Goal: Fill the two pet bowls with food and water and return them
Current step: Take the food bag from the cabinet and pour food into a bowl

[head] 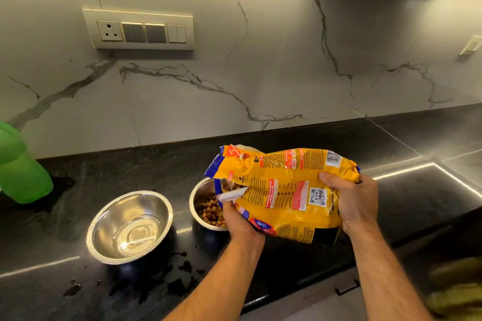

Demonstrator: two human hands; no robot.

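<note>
Both bare hands hold a crinkled yellow plastic pet-food bag [281, 190] with blue and red printing, lying on its side above a black polished stone countertop [130, 172]. The left hand [240, 219] grips the bag near its torn open mouth, fingers closed around the lower edge beside a white flap of torn film. The right hand [357, 200] clamps the opposite, bottom end of the bag, thumb on top and fingers wrapped underneath. The open mouth points left and down, directly over a round stainless-steel bowl [200, 206] that holds brown kibble pieces [212, 212]; the bag and the left hand cover the right part of this bowl.

Just to the left of it, apart from it, stands a second round stainless-steel bowl [129, 227], upright on the countertop, with clear water [135, 236] lying shallow in its bottom. Dark wet patches [180, 272] mark the counter in front of the two bowls.

At the far left edge a translucent green plastic bottle [20, 167] stands on the counter, partly cut off by the frame, well apart from the bowls. Behind everything rises a white marble-patterned backsplash [260, 73] with grey veins, and on it a cream switch panel [139, 30] with one socket and several rocker switches. To the right, a steel-coloured flat surface [427, 180] with bright reflected lines adjoins the black counter
</note>
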